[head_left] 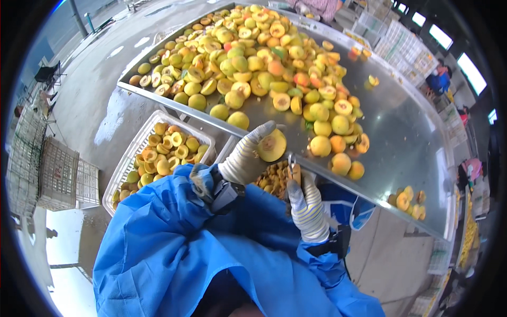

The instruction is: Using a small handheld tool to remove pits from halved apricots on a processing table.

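Observation:
My left hand [246, 158], in a striped knit glove with grey fingertips, grips a cut yellow peach half [272, 146] over the near edge of a metal table [391, 119]. Its cut face is turned up, with a brownish middle. Just right of it, my right hand [308, 210], gloved alike, is closed around a small tool [296, 173] with a wooden handle and a metal tip; the tip stands apart from the peach. Under both hands, brown peach pits [272, 182] lie in a container partly hidden by my hands and apron.
Whole and halved peaches [248, 58] are heaped on the table, with a few pieces [407, 201] at its right corner. A white crate [120, 170] of peach halves stands at left. Stacked crates [58, 171] stand farther left; people [439, 79] are beyond the table.

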A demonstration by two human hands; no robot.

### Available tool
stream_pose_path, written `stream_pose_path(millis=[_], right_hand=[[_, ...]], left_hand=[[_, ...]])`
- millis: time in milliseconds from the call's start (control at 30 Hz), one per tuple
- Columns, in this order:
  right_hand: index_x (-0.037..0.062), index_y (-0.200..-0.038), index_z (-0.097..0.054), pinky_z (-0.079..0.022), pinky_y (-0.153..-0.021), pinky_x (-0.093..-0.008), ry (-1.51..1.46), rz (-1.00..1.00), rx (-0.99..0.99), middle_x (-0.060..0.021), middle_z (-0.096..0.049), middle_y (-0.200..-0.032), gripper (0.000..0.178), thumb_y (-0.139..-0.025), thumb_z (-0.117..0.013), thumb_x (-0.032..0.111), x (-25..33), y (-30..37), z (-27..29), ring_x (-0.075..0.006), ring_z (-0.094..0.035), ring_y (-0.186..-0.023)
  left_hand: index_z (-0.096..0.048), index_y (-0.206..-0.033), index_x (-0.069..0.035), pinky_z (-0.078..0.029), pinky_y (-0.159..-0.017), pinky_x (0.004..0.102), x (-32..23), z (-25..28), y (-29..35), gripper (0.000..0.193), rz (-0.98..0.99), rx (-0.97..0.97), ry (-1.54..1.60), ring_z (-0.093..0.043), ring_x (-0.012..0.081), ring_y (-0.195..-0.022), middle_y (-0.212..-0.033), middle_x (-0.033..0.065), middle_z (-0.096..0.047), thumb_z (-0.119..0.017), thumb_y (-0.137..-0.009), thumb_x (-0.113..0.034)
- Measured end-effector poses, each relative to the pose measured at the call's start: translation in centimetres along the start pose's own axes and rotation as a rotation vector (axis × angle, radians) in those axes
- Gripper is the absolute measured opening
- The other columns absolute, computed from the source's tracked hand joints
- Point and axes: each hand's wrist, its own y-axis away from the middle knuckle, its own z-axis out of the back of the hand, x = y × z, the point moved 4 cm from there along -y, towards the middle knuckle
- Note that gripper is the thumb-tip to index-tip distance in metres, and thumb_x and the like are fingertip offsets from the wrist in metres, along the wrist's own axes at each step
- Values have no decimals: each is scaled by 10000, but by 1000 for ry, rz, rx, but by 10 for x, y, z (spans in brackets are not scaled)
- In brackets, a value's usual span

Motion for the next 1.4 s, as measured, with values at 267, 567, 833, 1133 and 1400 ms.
stream_pose_path(millis=[267,567,833,1133,1400], right_hand=[[-59,-1101,-580,-525,-634,-468,442,227,-103,-267,-648,-781,358,-964,-612,271,2,-1,-7,-444,-652,-715],[-10,-966,-553,-495,-498,-488,700,220,-96,-191,-612,-607,305,-943,-612,288,2,4,-19,-390,-619,-541],[-15,-1068,-596,-523,-728,-409,48,184,176,-186,-671,-874,250,-969,-610,214,-17,3,-15,-333,-666,-809],[-6,-1157,-573,-517,-775,-357,-378,-449,210,-102,-627,-879,401,-1005,-563,365,-26,7,-34,-258,-623,-826],[107,-974,-558,-354,-350,-242,-398,-401,367,12,-458,-601,422,-969,-557,529,-24,3,-28,-86,-425,-400]], left_hand=[[-576,-1222,-20,-502,-959,368,25,-7,12,602,-22,49,-186,-623,229,-1069,-1148,130,-641,-586,-939,-551],[-676,-1047,2,-533,-797,317,23,-5,16,743,-148,-88,-469,-633,178,-855,-945,93,-658,-439,-941,-694],[-712,-921,-18,-517,-684,269,14,1,7,825,-56,94,-739,-617,140,-758,-814,62,-660,-384,-904,-776],[-710,-912,-7,-511,-644,271,22,4,2,811,-100,-26,-644,-610,129,-698,-773,62,-662,-395,-916,-754],[-691,-947,-28,-534,-709,297,10,11,-2,760,227,151,-717,-641,160,-770,-839,71,-676,-400,-929,-730]])
